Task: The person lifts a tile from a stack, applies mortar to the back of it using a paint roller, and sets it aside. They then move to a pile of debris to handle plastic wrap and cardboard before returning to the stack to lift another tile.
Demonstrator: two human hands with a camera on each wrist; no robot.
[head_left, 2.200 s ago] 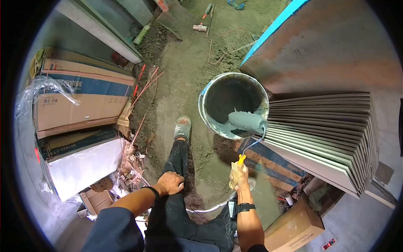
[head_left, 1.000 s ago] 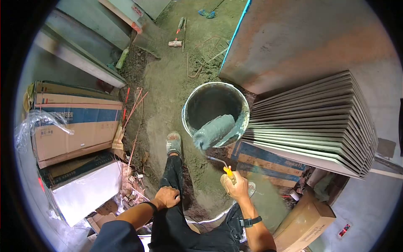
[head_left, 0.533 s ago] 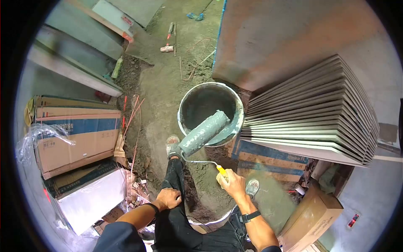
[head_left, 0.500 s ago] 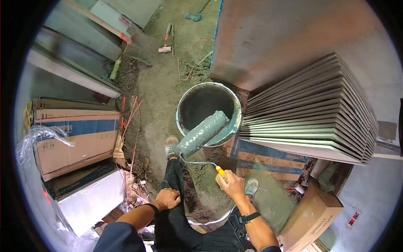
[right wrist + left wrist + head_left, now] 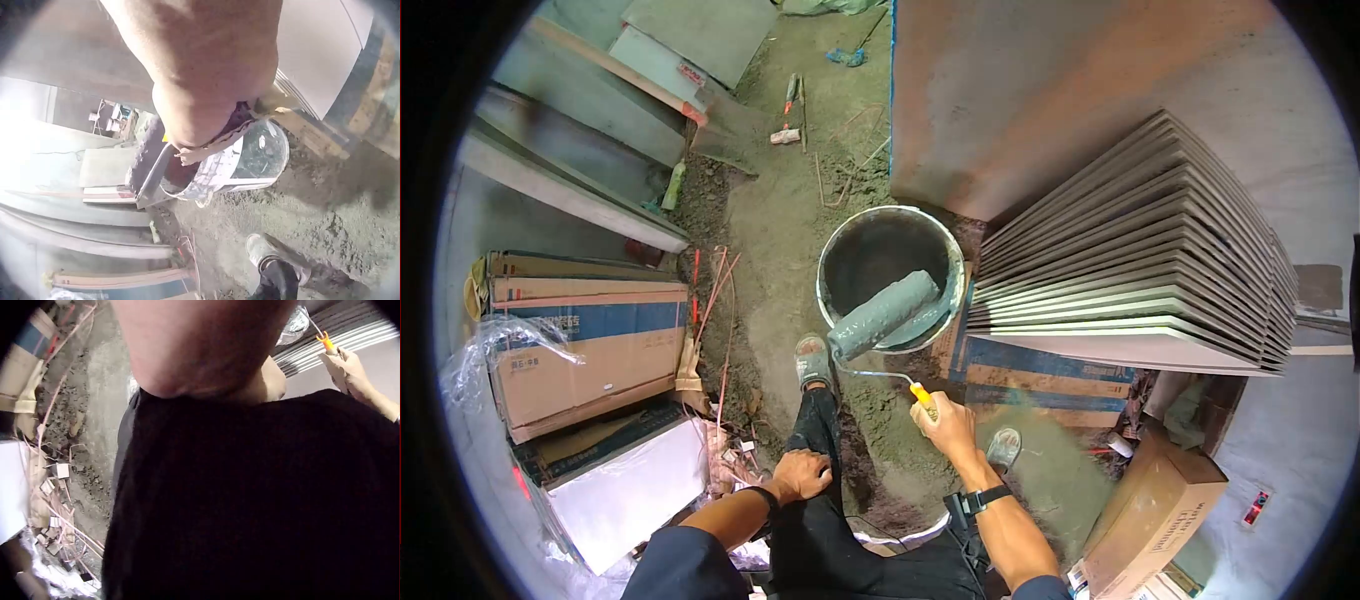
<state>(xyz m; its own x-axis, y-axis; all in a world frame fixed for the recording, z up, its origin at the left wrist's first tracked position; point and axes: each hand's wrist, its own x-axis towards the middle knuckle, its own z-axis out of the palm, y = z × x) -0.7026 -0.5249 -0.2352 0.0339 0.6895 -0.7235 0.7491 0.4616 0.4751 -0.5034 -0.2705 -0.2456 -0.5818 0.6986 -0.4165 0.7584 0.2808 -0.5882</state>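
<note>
My right hand [image 5: 947, 425] grips the yellow handle [image 5: 923, 396] of a paint roller, with tan wrapping showing at the grip in the right wrist view. The roller sleeve [image 5: 885, 315], thickly coated in grey-green paste, slants over the near rim of a round bucket [image 5: 890, 228]. Its far end lies over the bucket's mouth and its near end sticks out toward me. In the right wrist view the white, smeared side of the bucket [image 5: 262, 153] shows below my hand. My left hand [image 5: 802, 473] rests on my left knee, its fingers bent loosely over the dark trousers and holding nothing.
A fanned row of tiles [image 5: 1120, 270] stands close to the bucket's right, over flattened cardboard [image 5: 1050, 375]. Tile cartons [image 5: 590, 340] and scraps [image 5: 730, 455] lie left. A brown box [image 5: 1155, 520] is at right. Beyond, a mallet [image 5: 785, 135] lies on the rough floor.
The roller has swung from the bucket's right side to its near left rim, and its handle now points down to the right. My left hand has stayed on the knee. The head view has shifted.
</note>
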